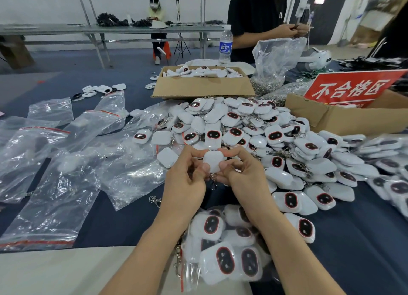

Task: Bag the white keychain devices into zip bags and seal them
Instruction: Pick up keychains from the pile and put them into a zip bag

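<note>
Both hands pinch one white device (213, 161) just in front of the device pile (254, 129): left hand (187, 175), right hand (239, 172). Long axis upright, clip hanging down. Empty bags (50, 173) lie left of the pile, so the left hand is nearer.

On the table (364, 239), a heap of keychain devices (260, 129) fills the centre and right; empty zip bags (55, 162) lie to its left; behind the heap stands a cardboard box (203, 88) of more devices, a water bottle (225, 45) behind that; right of the box sits a plastic bag of metal parts (273, 60); further right, a second cardboard box (344, 120) holds a sign (351, 88); before the heap, left hand (187, 180) and right hand (240, 173) hold a keychain device (213, 161) between them; filled zip bags (225, 250) lie beneath the wrists.
</note>
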The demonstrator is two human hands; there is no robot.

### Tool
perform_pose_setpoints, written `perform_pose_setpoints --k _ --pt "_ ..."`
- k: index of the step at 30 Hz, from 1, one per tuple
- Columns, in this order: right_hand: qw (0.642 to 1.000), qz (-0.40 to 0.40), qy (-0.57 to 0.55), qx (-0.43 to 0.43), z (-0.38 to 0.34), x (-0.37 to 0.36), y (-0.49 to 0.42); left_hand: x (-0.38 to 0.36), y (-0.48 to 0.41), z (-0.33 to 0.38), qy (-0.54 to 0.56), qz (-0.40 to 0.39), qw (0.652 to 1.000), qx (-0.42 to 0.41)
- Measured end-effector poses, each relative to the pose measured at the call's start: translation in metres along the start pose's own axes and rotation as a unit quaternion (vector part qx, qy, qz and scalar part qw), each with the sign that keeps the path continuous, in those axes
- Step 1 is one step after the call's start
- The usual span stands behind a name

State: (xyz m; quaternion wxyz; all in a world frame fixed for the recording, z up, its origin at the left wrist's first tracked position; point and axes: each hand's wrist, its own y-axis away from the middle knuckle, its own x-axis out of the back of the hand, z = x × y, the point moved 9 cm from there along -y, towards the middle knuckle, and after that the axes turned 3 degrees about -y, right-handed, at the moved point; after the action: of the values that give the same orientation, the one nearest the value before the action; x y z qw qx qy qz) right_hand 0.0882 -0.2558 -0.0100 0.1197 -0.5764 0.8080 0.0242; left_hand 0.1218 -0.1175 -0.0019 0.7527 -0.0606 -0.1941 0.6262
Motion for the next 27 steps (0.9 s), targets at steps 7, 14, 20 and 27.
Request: perform_pose_setpoints --k 7,14,20,27 --pt "0.999 0.033 0.024 0.004 -0.002 0.003 -0.001 0.000 -0.001 0.004 0.003 0.005 1.000 -0.014" --pt "0.996 -0.080 0.024 -0.020 -0.003 -0.015 -0.002 -0.001 -0.001 0.010 0.005 -0.014 0.999 -0.036" --pt "0.986 -0.141 0.089 0.028 -0.018 -0.025 0.003 -0.001 0.001 0.018 -0.085 0.000 0.992 -0.090" --pt "0.989 -0.130 0.070 0.022 -0.018 -0.017 0.004 -0.002 0.005 0.018 -0.158 0.000 0.981 -0.109"
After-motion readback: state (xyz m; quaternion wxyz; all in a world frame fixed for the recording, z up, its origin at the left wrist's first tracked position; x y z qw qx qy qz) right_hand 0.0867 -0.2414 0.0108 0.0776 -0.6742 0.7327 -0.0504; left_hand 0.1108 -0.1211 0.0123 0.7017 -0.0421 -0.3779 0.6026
